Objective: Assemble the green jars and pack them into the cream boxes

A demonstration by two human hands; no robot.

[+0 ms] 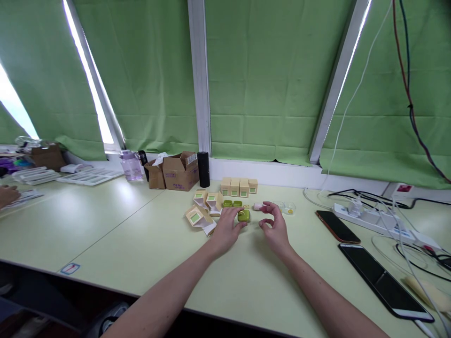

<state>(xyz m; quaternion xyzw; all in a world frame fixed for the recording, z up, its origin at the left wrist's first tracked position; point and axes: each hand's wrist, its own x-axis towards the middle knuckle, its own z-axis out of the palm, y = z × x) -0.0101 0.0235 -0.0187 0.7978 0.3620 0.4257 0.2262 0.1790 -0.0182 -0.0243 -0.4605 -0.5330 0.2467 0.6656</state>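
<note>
My left hand (226, 230) is closed on a small green rounded case (243, 216), fingers at its far left side and thumb along the near edge. To its right, my right hand (276, 228) hovers with thumb and index finger curved but apart, nothing visible between them. A small pale pink piece (258, 206) lies just beyond the right fingertips. Behind the green case sits an open green case (232, 203) beside tiny yellowish pieces (246, 206). A clear plastic tray (288, 208) with small yellow bits is past my right hand.
Opened cartons (199, 218) lie left of my left hand; closed small boxes (239, 187) stand in a row behind. Farther back are a brown cardboard box (181, 172) and a black cylinder (203, 169). Phones (384, 279) and a power strip (378, 220) with cables occupy the right. Another person's hand (8, 195) is far left.
</note>
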